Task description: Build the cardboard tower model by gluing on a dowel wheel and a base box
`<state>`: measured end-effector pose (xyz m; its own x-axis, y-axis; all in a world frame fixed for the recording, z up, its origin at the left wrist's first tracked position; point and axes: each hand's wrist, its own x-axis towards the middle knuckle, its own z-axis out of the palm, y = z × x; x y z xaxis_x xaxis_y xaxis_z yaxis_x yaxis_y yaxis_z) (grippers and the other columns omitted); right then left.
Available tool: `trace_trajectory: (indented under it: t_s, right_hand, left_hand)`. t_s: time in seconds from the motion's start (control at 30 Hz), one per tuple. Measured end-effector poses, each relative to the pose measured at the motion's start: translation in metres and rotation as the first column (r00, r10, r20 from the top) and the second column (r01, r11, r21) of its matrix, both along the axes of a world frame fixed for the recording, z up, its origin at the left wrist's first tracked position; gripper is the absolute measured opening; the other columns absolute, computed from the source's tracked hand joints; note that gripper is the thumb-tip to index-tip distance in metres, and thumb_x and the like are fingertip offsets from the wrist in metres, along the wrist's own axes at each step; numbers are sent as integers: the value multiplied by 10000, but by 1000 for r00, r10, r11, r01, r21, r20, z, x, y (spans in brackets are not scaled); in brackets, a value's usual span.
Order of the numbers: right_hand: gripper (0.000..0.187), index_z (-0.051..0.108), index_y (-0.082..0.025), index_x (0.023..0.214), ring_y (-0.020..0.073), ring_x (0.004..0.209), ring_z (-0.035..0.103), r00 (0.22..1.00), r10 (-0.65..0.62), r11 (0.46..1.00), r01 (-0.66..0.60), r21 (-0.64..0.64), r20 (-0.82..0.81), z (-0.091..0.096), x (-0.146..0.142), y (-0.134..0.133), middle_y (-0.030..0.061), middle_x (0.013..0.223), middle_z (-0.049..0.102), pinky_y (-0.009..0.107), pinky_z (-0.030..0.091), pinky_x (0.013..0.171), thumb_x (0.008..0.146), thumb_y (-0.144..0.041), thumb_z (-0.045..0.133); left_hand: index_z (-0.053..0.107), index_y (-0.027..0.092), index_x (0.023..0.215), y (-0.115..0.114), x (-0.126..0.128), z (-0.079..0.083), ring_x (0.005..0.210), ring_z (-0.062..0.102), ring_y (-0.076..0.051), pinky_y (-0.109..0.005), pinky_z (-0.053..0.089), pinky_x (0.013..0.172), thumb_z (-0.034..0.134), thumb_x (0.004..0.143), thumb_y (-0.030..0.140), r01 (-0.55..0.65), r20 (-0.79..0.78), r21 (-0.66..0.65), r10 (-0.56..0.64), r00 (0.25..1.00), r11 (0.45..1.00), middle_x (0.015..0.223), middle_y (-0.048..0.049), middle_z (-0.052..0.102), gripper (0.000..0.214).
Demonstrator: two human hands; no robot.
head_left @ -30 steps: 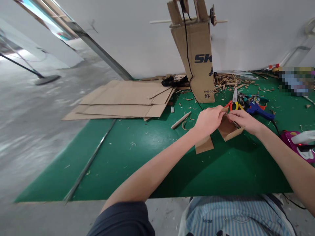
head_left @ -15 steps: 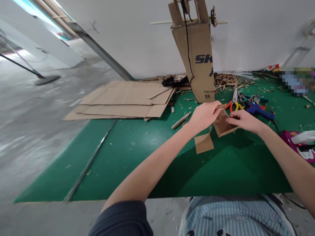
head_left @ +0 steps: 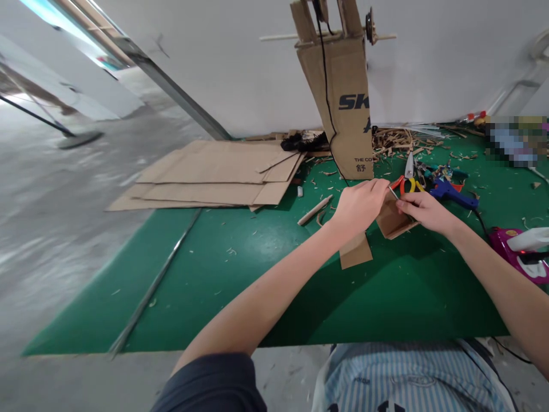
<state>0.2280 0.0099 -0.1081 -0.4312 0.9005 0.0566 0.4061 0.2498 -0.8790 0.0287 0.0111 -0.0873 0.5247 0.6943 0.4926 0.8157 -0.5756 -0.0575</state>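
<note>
My left hand [head_left: 360,206] is closed on the left edge of a small folded cardboard piece [head_left: 391,222], raised a little above the green mat [head_left: 240,274]. On the piece's right side my right hand [head_left: 422,209] pinches its top edge, and a thin metal tip shows between the two hands. A flat cardboard square [head_left: 355,252] lies on the mat just under my left wrist.
A tall cardboard structure [head_left: 343,97] with a black cable stands behind my hands. Flattened cardboard sheets [head_left: 214,174] lie at the left. Pliers [head_left: 407,177], a blue glue gun [head_left: 450,193], cardboard scraps and a pink device [head_left: 521,252] crowd the right. A metal rod [head_left: 154,286] crosses the mat's left part.
Both hands shifted slightly while turning the folded cardboard piece; it now sits a bit higher and nearer the pliers. The flat square stayed in place.
</note>
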Motion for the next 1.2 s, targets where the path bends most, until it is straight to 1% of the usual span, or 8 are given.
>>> trace_trajectory:
  t_s: [0.13, 0.27, 0.5, 0.7, 0.97, 1.03, 1.13, 1.2]
  right_hand:
    - [363, 569, -195, 670, 129, 577, 421, 999, -23, 999, 22, 36, 32, -2, 1, 0, -11, 604, 495, 294, 306, 551, 870, -496, 531]
    - [364, 594, -197, 673, 141, 588, 431, 999, -23, 999, 20, 48, 48, -3, 2, 0, -2, 606, 516, 302, 322, 575, 866, -501, 546]
    - [396, 607, -203, 661, 150, 585, 468, 1000, 3, 1000, -2, -27, 23, -1, 1, 0, 9, 602, 551, 307, 356, 584, 852, -545, 553]
    - [374, 603, -206, 672, 142, 552, 431, 1000, -19, 1000, 20, -5, 16, -4, -1, -1, -15, 550, 481, 294, 327, 558, 866, -518, 530]
    - [379, 615, -194, 715, 143, 592, 432, 999, -43, 999, 43, 3, 34, -1, -4, 0, -4, 603, 503, 292, 323, 566, 858, -537, 537]
    - [358, 611, -196, 726, 141, 601, 428, 997, -72, 997, 72, -11, 8, 1, -4, 2, -4, 625, 511, 292, 324, 568, 823, -540, 589]
    - [313, 566, -212, 735, 128, 589, 418, 988, -134, 990, 130, -50, -72, 2, -5, 4, -22, 638, 504, 284, 330, 564, 769, -502, 678]
    - [303, 545, -219, 733, 127, 585, 423, 984, -150, 988, 147, -43, -92, 2, -6, 5, -28, 632, 497, 282, 338, 566, 771, -485, 684]
  left_hand:
    - [644, 159, 1049, -2, 0, 4, 797, 719, -196, -270, 421, 559, 397, 1041, 243, 38, -13, -9, -38, 999, 999, 919, -59, 763, 262]
    - [649, 161, 1061, -3, 0, 6, 841, 712, -188, -265, 442, 591, 371, 1042, 229, 62, -30, -23, -62, 998, 998, 970, -66, 760, 286]
    - [660, 159, 1090, -1, -2, 3, 849, 708, -188, -273, 456, 615, 376, 1040, 221, 76, -25, -48, -78, 997, 996, 974, -79, 762, 295]
    - [662, 157, 1099, 1, -2, 2, 866, 709, -194, -280, 467, 637, 374, 1040, 217, 72, -24, -65, -74, 997, 995, 1000, -85, 762, 301]
    - [643, 170, 1140, 3, -4, 3, 867, 715, -187, -279, 426, 585, 365, 1045, 222, 57, -33, -38, -59, 998, 998, 1013, -69, 769, 298]
    - [633, 180, 1160, 2, -3, 5, 856, 719, -184, -273, 406, 563, 369, 1047, 240, 33, -30, -60, -35, 999, 998, 992, -66, 773, 293]
    - [627, 185, 1158, 1, -1, 5, 792, 718, -188, -270, 359, 522, 372, 1051, 287, 14, -41, -96, -18, 999, 995, 884, -58, 771, 295]
    - [634, 180, 1122, 0, 1, 3, 772, 715, -194, -270, 342, 513, 362, 1053, 302, 17, -51, -103, -22, 998, 995, 837, -60, 762, 307]
